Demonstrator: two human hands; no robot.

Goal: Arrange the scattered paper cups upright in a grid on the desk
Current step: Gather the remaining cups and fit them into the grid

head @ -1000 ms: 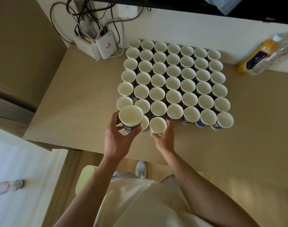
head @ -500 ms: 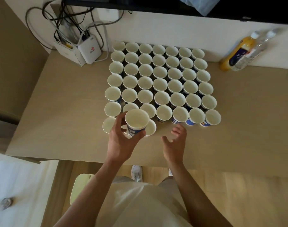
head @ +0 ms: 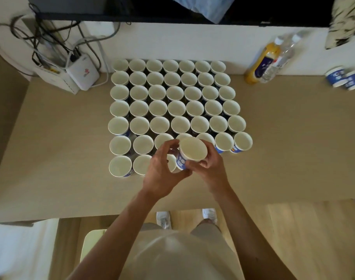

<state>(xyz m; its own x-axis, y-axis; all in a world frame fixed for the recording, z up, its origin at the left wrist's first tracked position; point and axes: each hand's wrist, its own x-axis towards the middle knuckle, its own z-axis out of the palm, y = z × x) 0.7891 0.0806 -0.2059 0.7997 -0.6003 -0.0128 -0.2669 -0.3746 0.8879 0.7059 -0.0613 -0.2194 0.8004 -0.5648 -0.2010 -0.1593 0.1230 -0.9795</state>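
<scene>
Several white paper cups with blue print stand upright in a tight grid on the beige desk. A new front row holds a cup at the left corner, one beside it, and one partly hidden by my hands. Above that row, both hands hold a cup, possibly a short nested stack. My left hand grips its lower part. My right hand pinches it near the rim. Two more cups lie on their sides at the far right of the desk.
A white router and a tangle of cables sit at the desk's back left. Two bottles lean against the wall at the back right. The desk's front edge is near my body, with my shoes and the floor below.
My right hand, open half a second ago, has come up and taken hold of the cup in my left hand. The held cup shifted right. My head has moved, bringing the two lying cups into view.
</scene>
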